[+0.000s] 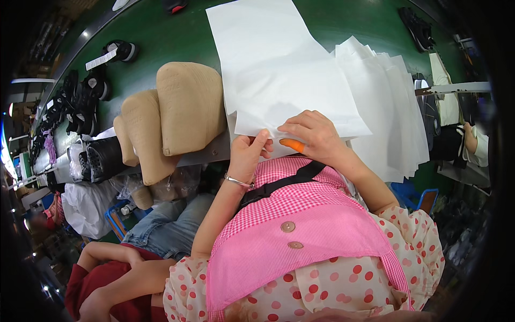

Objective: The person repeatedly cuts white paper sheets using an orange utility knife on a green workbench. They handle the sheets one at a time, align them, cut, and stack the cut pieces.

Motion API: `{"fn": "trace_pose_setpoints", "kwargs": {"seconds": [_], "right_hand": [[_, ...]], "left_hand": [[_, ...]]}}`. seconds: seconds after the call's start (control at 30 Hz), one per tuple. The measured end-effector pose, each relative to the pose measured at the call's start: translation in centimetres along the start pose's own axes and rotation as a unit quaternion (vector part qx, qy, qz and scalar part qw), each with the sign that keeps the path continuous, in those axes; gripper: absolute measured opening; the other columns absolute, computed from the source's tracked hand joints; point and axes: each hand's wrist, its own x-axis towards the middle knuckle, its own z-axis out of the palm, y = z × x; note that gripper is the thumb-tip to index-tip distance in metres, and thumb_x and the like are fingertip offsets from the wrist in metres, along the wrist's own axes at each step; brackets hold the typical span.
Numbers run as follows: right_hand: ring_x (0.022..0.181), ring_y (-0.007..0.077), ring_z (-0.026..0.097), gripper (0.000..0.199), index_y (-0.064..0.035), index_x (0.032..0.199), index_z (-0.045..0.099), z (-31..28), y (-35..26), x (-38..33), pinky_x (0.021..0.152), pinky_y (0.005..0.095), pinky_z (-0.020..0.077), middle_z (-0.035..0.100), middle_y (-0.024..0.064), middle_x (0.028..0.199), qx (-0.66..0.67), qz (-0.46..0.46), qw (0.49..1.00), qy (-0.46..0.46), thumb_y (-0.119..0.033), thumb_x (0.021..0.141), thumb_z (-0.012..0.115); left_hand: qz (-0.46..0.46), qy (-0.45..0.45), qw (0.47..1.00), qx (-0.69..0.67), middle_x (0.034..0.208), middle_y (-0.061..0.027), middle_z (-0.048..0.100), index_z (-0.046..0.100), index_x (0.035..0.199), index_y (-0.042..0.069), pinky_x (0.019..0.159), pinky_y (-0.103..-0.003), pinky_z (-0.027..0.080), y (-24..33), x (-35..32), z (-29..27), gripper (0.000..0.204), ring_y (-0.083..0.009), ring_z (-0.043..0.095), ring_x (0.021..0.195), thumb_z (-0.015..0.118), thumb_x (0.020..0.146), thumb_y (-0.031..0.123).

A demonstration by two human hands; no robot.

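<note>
A large white sheet of thin paper (292,80) lies on the green table in front of me. Its near edge is bunched up between my hands, close to my body. My left hand (248,154) pinches that edge between thumb and fingers. Just to the right, my right hand (314,135) has its fingers bent and pressed onto the same edge. An orange cover (292,145) sits on one of its fingers. To the right fans out a stack of white paper sheets (383,110), partly under the big sheet.
Several beige molded shoe forms (190,107) stand at the left. Beyond them are black shoes (88,102) on the green table (161,27), one with a white paper strip. A person in a red top (120,273) sits at my left. More shoes (417,29) lie far right.
</note>
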Motion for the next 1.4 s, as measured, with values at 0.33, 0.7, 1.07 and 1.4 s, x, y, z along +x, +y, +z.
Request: {"fn": "trace_pose_setpoints", "kwargs": {"seconds": [0.33,0.7,1.07,1.4], "right_hand": [[0.081,0.0247,0.066,0.021,-0.0086,0.095,0.070,-2.7,3.2,1.0,0.069,0.0356,0.0523,0.070,0.0080,0.090,-0.050,0.112,0.985,0.125,0.000,0.076,0.066],[0.074,0.0281,0.061,0.017,-0.0008,0.088,0.069,-17.1,-4.5,1.7,0.073,0.0381,0.0469,0.064,0.0105,0.077,-0.083,-0.007,0.989,0.120,-0.002,0.072,0.062],[0.056,0.0178,0.055,0.020,-0.0065,0.082,0.067,-25.4,-10.1,-0.4,0.067,0.0358,0.0479,0.061,0.0013,0.066,-0.027,-0.128,0.986,-0.101,-0.025,0.088,0.062],[0.112,0.0151,0.058,0.037,-0.0062,0.126,0.061,-21.4,2.4,4.3,0.098,0.0272,0.0445,0.063,0.0063,0.125,-0.069,0.059,0.975,0.203,-0.003,0.088,0.062]], "left_hand": [[0.139,-0.145,0.938,0.284,0.113,-0.0120,0.062,0.066,0.111,0.002,0.079,-0.030,0.052,-1.2,2.1,-0.5,0.033,-0.0197,0.062,0.099,0.063,0.092,0.030],[0.222,-0.029,0.865,0.449,0.122,-0.0229,0.054,0.046,0.127,-0.003,0.095,-0.040,0.045,-5.0,6.4,-2.4,0.063,-0.0332,0.053,0.113,0.075,0.078,0.025],[0.435,-0.151,0.745,0.482,0.131,-0.0085,0.057,0.057,0.129,0.009,0.104,-0.043,0.038,2.6,1.8,-1.3,0.055,-0.0293,0.046,0.129,0.068,0.076,0.008],[0.030,-0.118,0.951,0.284,0.071,-0.0003,0.065,0.069,0.091,-0.005,0.063,-0.025,0.046,-2.5,-0.4,-6.0,0.032,-0.0063,0.054,0.069,0.061,0.096,0.026]]}}
